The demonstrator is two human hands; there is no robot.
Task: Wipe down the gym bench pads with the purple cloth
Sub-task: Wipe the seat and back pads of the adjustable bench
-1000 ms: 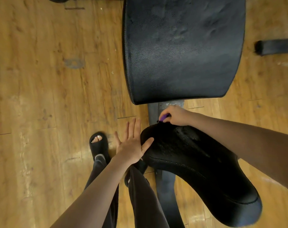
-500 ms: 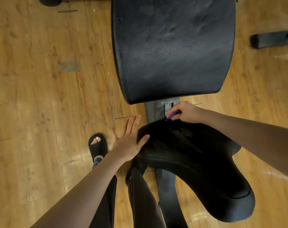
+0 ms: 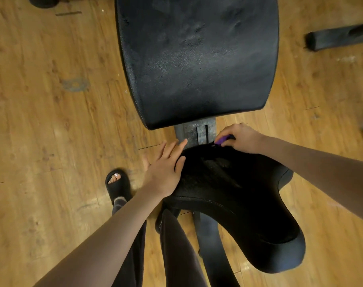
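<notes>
Under right hand (image 3: 241, 139), bunched purple cloth (image 3: 221, 140)

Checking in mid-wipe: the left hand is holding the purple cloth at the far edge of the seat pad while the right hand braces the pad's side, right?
Not quite: the hands are swapped. In the head view the right hand holds the purple cloth at the far edge of the seat pad, and the left hand braces its side.
</notes>
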